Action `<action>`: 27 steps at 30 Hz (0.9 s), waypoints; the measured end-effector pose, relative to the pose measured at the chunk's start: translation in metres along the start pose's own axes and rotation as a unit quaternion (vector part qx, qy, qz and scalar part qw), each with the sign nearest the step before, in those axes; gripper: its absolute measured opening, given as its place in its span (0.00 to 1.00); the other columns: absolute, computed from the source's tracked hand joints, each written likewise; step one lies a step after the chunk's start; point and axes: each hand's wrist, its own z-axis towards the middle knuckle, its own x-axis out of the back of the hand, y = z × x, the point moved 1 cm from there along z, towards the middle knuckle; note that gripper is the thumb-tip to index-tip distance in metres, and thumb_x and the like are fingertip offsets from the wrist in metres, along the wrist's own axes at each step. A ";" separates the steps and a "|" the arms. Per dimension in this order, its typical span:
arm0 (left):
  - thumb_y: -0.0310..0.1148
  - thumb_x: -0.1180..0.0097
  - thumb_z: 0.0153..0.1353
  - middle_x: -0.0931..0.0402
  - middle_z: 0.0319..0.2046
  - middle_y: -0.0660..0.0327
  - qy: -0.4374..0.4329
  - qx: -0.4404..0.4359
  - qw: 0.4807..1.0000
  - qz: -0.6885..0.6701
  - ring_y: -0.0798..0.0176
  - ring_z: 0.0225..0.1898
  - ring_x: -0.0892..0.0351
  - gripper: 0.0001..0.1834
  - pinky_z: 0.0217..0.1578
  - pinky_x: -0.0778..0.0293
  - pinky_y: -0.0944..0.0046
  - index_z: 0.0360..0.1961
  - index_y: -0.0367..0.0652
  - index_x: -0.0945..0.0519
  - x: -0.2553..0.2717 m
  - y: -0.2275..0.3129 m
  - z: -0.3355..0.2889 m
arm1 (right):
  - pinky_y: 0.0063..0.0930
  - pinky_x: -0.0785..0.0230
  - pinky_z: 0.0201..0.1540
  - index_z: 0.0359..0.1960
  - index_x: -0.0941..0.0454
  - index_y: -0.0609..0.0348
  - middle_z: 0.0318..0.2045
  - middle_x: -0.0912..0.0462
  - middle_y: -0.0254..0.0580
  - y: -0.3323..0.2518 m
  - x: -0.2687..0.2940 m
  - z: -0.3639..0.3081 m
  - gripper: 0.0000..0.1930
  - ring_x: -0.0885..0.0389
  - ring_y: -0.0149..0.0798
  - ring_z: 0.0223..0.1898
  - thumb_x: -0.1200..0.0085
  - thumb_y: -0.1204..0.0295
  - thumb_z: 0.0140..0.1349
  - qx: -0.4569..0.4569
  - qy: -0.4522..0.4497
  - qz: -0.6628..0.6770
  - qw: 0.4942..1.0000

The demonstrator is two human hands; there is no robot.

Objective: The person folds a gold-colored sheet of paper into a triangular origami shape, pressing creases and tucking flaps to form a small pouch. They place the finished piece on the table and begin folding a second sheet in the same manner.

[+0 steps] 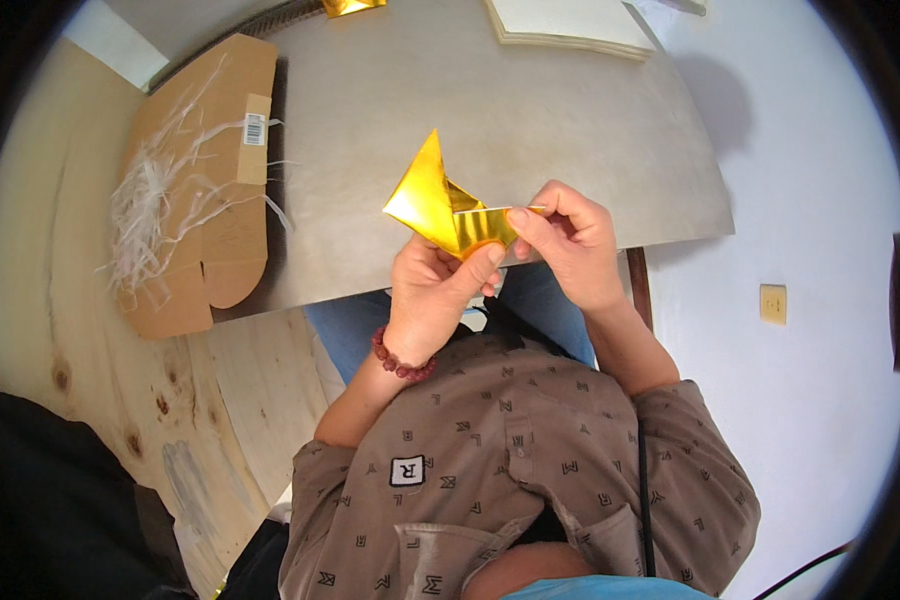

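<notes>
A sheet of shiny gold foil paper point(422, 198), folded into a pointed shape with a tall peak on its left, is held up over the table's near edge. My left hand point(428, 295) grips its lower middle from below, thumb on the front and fingers behind. At the right end of the paper, my right hand point(573, 243) pinches a narrow folded strip between thumb and fingers. The paper partly hides the left fingers. A beaded reddish bracelet point(403, 358) circles my left wrist.
On the grey table point(370, 110), a flattened brown cardboard piece point(238, 230) at the left carries a tangle of white plastic strips point(150, 205). A stack of pale sheets point(570, 22) lies at the far right, another gold foil piece point(354, 6) at the far edge. A white wall stands right.
</notes>
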 end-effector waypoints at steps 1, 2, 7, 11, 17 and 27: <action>0.27 0.31 0.71 0.16 0.38 0.63 -0.009 -0.016 1.000 -0.011 0.71 0.33 0.17 0.14 0.33 0.19 0.69 0.52 0.36 0.21 0.000 -0.001 0.000 | 0.17 0.29 0.30 0.32 0.24 0.59 0.27 0.20 0.29 0.000 0.000 -0.002 0.11 0.22 0.20 0.28 0.34 0.75 0.72 0.005 0.008 -0.035 0.999; 0.27 0.32 0.71 0.16 0.38 0.62 -0.004 -0.004 1.000 0.012 0.71 0.33 0.18 0.14 0.33 0.20 0.68 0.52 0.36 0.22 0.001 -0.001 0.001 | 0.18 0.29 0.30 0.32 0.24 0.59 0.27 0.21 0.29 -0.001 0.002 -0.003 0.11 0.22 0.20 0.28 0.35 0.75 0.72 0.018 0.012 -0.060 0.998; 0.27 0.31 0.70 0.15 0.39 0.62 0.032 -0.020 0.999 0.023 0.70 0.34 0.17 0.14 0.34 0.19 0.67 0.52 0.37 0.21 0.009 0.004 0.003 | 0.20 0.27 0.35 0.37 0.23 0.60 0.27 0.22 0.29 -0.031 0.031 0.027 0.09 0.23 0.21 0.29 0.40 0.71 0.76 0.115 0.072 -0.042 0.990; 0.27 0.31 0.70 0.13 0.44 0.61 0.081 -0.058 0.995 0.009 0.70 0.40 0.14 0.16 0.34 0.19 0.69 0.55 0.38 0.22 0.006 0.010 0.021 | 0.21 0.28 0.35 0.41 0.20 0.61 0.30 0.20 0.30 -0.029 0.009 0.025 0.09 0.24 0.21 0.30 0.42 0.68 0.78 0.022 -0.021 -0.033 0.999; 0.29 0.32 0.71 0.13 0.46 0.63 0.035 -0.112 0.990 0.077 0.72 0.43 0.13 0.19 0.34 0.20 0.72 0.58 0.40 0.25 -0.004 0.013 0.039 | 0.19 0.31 0.36 0.45 0.17 0.60 0.35 0.19 0.28 -0.016 -0.008 0.047 0.09 0.25 0.20 0.33 0.40 0.67 0.77 0.025 -0.106 -0.024 0.994; 0.41 0.41 0.79 0.16 0.49 0.65 0.077 -0.206 0.974 0.051 0.70 0.48 0.18 0.18 0.39 0.16 0.65 0.61 0.43 0.21 0.004 0.047 0.055 | 0.19 0.29 0.38 0.46 0.17 0.60 0.35 0.18 0.28 -0.043 -0.005 0.071 0.09 0.24 0.21 0.35 0.40 0.66 0.77 0.046 -0.112 -0.050 0.991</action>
